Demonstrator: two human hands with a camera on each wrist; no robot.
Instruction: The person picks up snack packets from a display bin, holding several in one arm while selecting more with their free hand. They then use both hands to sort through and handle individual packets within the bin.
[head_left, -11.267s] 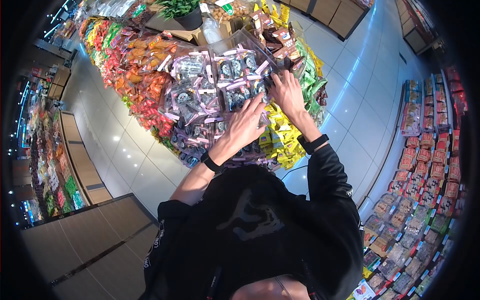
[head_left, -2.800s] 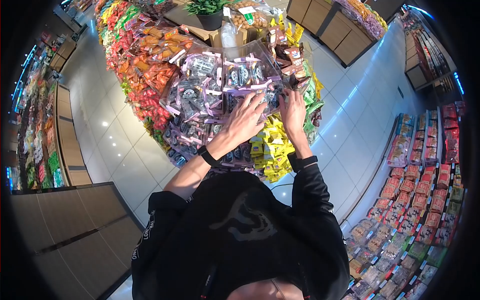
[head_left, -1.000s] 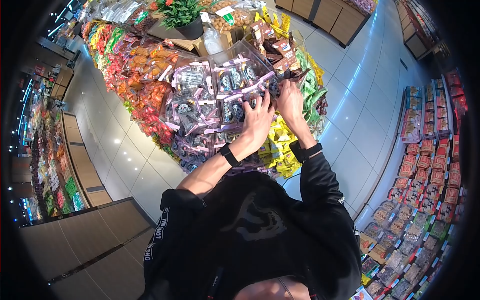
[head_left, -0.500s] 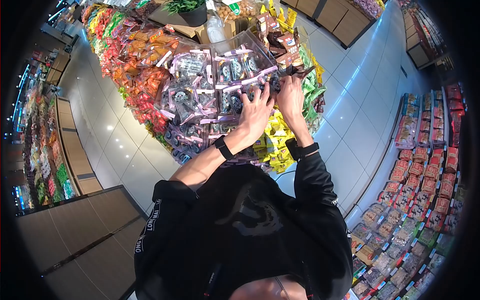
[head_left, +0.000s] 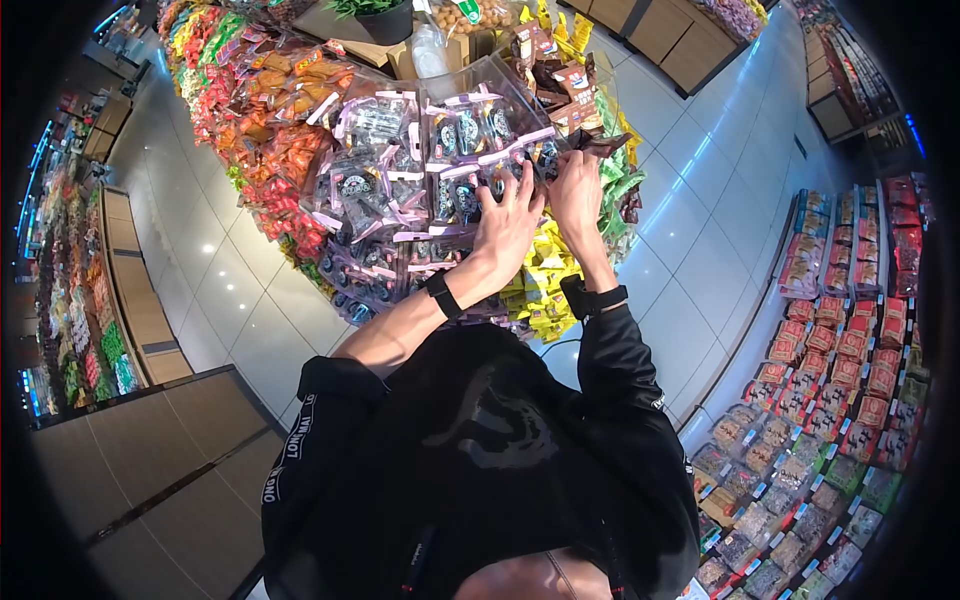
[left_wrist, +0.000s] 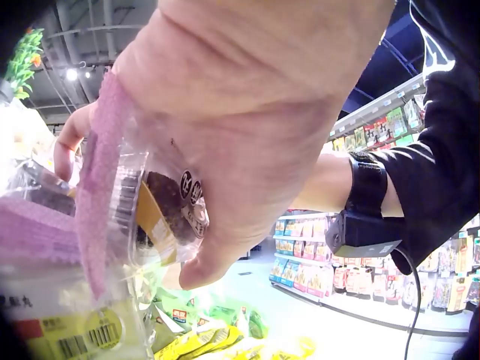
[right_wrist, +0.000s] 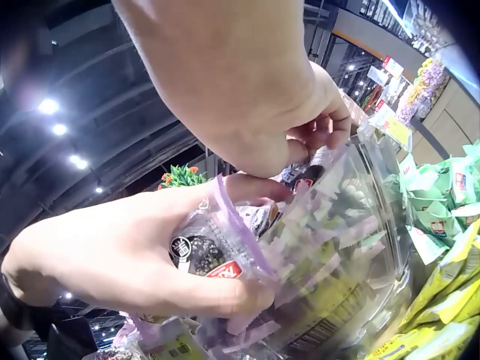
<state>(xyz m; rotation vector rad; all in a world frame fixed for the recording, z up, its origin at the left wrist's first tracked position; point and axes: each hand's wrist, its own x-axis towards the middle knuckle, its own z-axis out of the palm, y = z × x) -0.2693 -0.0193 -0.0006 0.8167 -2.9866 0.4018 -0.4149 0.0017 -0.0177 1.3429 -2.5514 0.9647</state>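
Note:
My left hand (head_left: 508,232) reaches over the clear bin of lilac-edged snack packets. In the right wrist view its thumb and fingers bracket one clear snack packet (right_wrist: 206,255) with a dark speckled ball inside and a lilac strip along its edge. That same packet stands against the palm in the left wrist view. Beside it, my right hand (head_left: 578,195) is at the bin's right side, fingertips drawn together and curled at a packet (right_wrist: 306,182) by the clear bin wall (right_wrist: 375,195). The fingers partly hide what they pinch.
Yellow packets (head_left: 545,275) lie to the right of and below the lilac-edged ones, green packets (head_left: 622,180) at the right edge. Brown packets (head_left: 575,90) stand behind. Orange and red packets (head_left: 285,150) fill the left. A potted plant (head_left: 385,22) stands at the back.
Since 2.8 s ago the right fingers have drawn together and the left fingers bend more. Over the last second both hands keep nearly the same place at the bin; the head view shifts slightly.

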